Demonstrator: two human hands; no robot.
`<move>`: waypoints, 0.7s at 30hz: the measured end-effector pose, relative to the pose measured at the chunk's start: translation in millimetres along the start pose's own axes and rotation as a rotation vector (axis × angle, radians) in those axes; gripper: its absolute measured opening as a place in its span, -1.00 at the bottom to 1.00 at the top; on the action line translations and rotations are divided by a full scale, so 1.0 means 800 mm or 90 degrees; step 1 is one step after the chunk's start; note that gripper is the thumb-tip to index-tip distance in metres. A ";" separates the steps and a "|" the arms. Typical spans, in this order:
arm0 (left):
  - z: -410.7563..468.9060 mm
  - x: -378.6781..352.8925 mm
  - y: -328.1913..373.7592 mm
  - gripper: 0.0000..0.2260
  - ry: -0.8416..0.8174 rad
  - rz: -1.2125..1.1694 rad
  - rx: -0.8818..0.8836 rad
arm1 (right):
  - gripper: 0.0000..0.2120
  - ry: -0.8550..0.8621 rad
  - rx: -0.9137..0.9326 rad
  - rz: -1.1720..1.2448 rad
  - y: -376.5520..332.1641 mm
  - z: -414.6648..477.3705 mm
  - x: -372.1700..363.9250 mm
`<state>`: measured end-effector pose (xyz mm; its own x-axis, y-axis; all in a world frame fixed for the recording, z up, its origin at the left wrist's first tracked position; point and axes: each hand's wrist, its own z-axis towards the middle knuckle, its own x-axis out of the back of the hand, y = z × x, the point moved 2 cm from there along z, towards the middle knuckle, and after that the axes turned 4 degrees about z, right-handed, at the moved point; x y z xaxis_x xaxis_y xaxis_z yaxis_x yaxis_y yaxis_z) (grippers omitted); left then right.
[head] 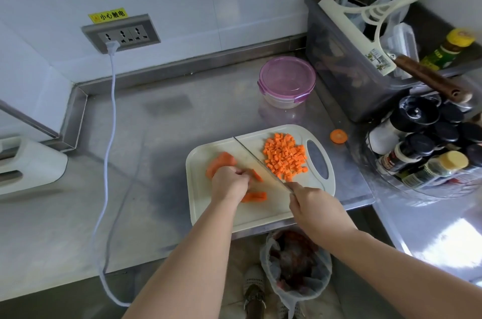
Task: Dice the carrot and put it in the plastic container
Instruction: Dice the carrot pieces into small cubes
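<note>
A cream cutting board (260,214) lies at the steel counter's front edge. A heap of diced carrot (285,155) sits on its right half. My left hand (229,184) presses down on carrot pieces (220,160) on the board's left half, and carrot strips (254,196) poke out beside it. My right hand (313,204) grips the handle of a knife (257,160). Its blade slants across the board between the strips and the dice. The plastic container (287,82), round with a purple lid clipped on, stands behind the board.
A carrot end slice (338,136) lies on the counter right of the board. A grey bin (347,63) with utensils and a spice bottle rack (427,143) crowd the right. A white cable (109,136) hangs from the wall socket (121,34). A lined waste bin (296,266) sits below the counter edge.
</note>
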<state>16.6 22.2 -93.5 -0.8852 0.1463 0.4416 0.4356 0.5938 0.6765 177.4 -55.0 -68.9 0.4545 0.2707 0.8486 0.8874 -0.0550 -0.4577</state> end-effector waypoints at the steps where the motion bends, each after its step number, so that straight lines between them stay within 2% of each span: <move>1: -0.006 0.010 0.003 -0.77 0.006 0.009 -0.024 | -0.66 0.015 0.029 -0.029 0.004 -0.005 0.004; 3: -0.013 0.043 0.009 -0.85 0.060 -0.011 -0.083 | -0.66 0.056 0.099 -0.094 0.008 -0.016 0.010; 5: -0.015 0.081 0.013 -0.89 0.160 -0.066 -0.153 | -0.63 0.079 0.169 -0.149 0.016 -0.026 0.009; 7: -0.013 0.102 0.017 -0.91 0.223 -0.003 -0.234 | -0.53 0.101 0.225 -0.193 0.022 -0.030 0.005; 8: -0.016 0.100 0.022 -0.92 0.186 0.057 -0.279 | -0.51 0.106 0.249 -0.210 0.023 -0.030 0.003; 11: -0.026 0.063 0.026 -0.85 -0.080 0.295 -0.381 | -0.55 0.125 0.301 -0.267 0.019 -0.028 -0.001; 12: -0.029 0.050 0.024 -0.80 -0.127 0.399 -0.412 | -0.56 0.130 0.305 -0.280 0.018 -0.028 -0.001; 15: -0.027 0.034 0.010 -0.73 -0.149 0.556 -0.434 | -0.55 0.137 0.319 -0.284 0.022 -0.023 -0.004; 21: -0.023 0.025 -0.004 -0.84 -0.166 0.525 -0.414 | -0.49 0.117 0.342 -0.300 0.032 -0.014 -0.006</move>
<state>0.4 9.1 -76.0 -0.2541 0.5177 0.8169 0.8479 -0.2870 0.4457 198.8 -68.0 -81.4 0.0818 -0.0179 0.9965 0.8528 0.5187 -0.0607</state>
